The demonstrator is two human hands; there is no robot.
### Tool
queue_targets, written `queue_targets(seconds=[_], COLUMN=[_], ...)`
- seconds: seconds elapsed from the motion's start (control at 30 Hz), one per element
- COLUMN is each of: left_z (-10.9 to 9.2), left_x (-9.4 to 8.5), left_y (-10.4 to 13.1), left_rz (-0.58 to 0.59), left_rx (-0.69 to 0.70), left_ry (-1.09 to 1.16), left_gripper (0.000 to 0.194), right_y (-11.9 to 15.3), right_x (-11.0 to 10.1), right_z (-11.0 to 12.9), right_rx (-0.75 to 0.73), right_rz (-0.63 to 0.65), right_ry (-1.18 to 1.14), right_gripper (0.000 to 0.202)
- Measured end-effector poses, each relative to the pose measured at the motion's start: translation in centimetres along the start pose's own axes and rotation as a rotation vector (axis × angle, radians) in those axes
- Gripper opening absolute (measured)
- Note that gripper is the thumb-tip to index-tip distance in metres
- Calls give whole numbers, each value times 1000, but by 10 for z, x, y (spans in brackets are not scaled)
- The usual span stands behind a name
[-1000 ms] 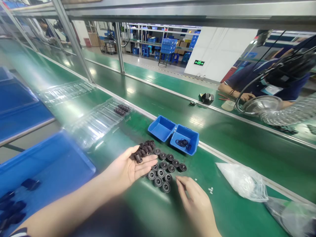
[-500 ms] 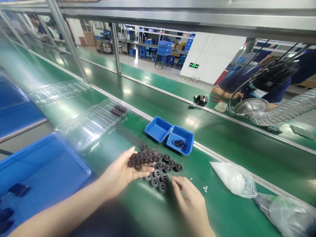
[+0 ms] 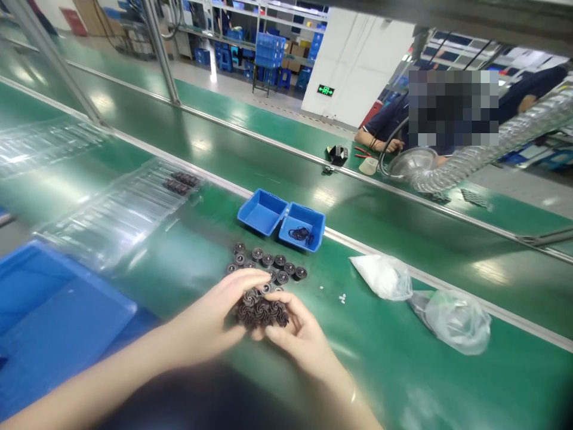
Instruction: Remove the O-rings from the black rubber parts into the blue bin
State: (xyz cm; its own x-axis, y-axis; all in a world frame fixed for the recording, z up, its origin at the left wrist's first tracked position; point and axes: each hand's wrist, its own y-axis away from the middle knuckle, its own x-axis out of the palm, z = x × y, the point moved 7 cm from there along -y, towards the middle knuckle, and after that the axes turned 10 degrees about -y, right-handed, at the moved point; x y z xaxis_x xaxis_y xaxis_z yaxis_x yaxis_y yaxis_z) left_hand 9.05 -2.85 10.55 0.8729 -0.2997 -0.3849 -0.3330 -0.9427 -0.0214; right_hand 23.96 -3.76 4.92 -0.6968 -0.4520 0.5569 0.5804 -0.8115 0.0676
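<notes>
Lower centre of frame: a cluster of dark, swirl-finned round plastic wheels (image 3: 262,310), swirled faces toward the camera, long axis of the cluster roughly left–right. Left hand (image 3: 219,310) and right hand (image 3: 302,334) part-curled, gripping it from either side. Centre: two small blue plastic bins (image 3: 262,212); right-hand one holds thin black rings (image 3: 299,234). Left: clear ribbed plastic tray (image 3: 116,209), small dark parts (image 3: 181,182) at its upper-right end.

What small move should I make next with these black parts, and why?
Perhaps draw the black parts slightly towards you: your left hand and right hand hold them bunched together, partly hiding the round parts on the bench, so that might give a better view and avoid a knock.
</notes>
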Motion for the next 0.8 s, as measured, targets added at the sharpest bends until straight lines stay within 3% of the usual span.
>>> queue_targets(seconds=[0.37, 0.5, 0.63, 0.73, 0.8], left_z=[25, 27, 31, 39, 47], left_x=[5, 16, 30, 38, 39], left_y=[0, 1, 9, 16, 18], left_rz=[9, 111, 197, 223, 197], left_rx=[-154, -258, -406, -484, -520], left_ry=[229, 334, 646, 808, 848], left_gripper=[56, 66, 74, 62, 49], right_y=[-5, -6, -6, -2, 2], right_x=[-2, 0, 4, 9, 13], right_z=[-4, -2, -1, -1, 7], right_rx=[29, 17, 10, 18, -45], right_rz=[-54, -35, -8, 14, 25], right_ry=[-27, -29, 4, 174, 486], right_gripper=[48, 45, 43, 42, 40])
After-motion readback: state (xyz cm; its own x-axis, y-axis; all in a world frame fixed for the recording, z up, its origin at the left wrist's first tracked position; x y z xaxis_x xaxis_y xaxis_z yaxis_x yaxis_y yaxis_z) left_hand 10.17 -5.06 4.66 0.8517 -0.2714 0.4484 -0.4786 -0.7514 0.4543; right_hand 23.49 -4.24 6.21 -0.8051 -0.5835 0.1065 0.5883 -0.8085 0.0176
